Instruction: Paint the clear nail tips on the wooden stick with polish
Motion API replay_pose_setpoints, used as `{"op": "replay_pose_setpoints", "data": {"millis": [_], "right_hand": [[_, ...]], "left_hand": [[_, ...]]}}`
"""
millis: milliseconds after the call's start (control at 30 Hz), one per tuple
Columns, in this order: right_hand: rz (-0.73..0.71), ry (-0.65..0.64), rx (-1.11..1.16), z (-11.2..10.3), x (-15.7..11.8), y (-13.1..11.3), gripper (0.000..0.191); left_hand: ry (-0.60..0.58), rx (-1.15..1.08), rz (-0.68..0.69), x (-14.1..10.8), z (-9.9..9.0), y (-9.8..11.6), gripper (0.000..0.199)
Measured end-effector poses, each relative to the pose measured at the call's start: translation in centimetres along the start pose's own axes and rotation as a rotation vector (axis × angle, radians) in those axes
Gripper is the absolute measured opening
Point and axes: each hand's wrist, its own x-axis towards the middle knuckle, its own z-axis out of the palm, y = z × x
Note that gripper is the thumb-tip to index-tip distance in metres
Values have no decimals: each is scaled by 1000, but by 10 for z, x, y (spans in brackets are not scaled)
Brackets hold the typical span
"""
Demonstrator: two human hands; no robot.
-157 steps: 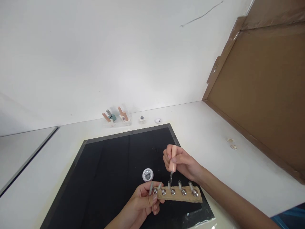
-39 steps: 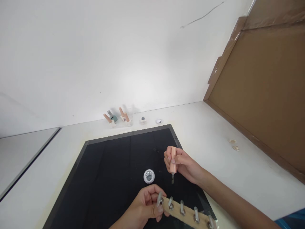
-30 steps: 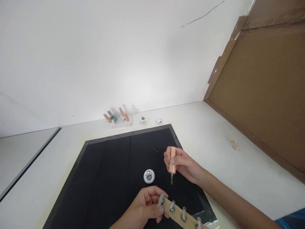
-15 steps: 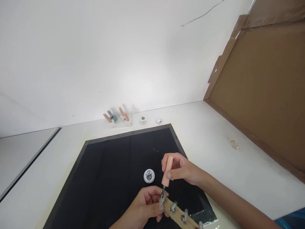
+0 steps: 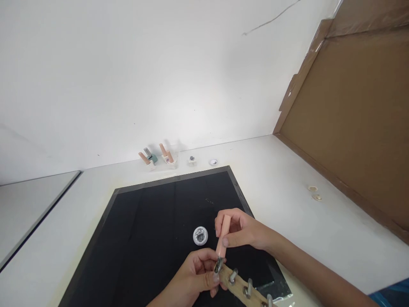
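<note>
My right hand [image 5: 234, 230] pinches the peach handle of a nail polish brush [image 5: 223, 236], tilted with its bristle end down. Those dark bristles touch a false nail [image 5: 218, 267] at the near end of a wooden strip [image 5: 239, 285]. My left hand [image 5: 200, 273] is closed on that end of the strip, thumb below the nail. Several more clear false nails [image 5: 233, 275] stand along the strip, which runs out of view at the bottom. Just above my left hand lies a small round white pot [image 5: 200, 236] with silvery stuff inside.
A black mat [image 5: 153, 230] with grey taped edges covers the middle of the white table [image 5: 287, 179]. Along the wall stand several polish bottles [image 5: 166, 155], a small clear jar [image 5: 191, 160] and a white lid [image 5: 213, 162]. Two small round pieces [image 5: 315, 192] lie right, near a cardboard panel [image 5: 358, 119].
My right hand has lowered the brush slightly, so its peach handle is closer to the false nail. My left hand and the strip have hardly moved.
</note>
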Motion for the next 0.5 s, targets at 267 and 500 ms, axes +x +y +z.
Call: {"op": "replay_pose_setpoints", "data": {"millis": [267,500], "right_hand": [[-6,5,-15,-2,0,1,15],[-7,36,-24,-2,-1,2,18]], "left_hand": [[8,2,-1,-2,0,1,40],[8,-26,4,-2,-1,-2,42]]}}
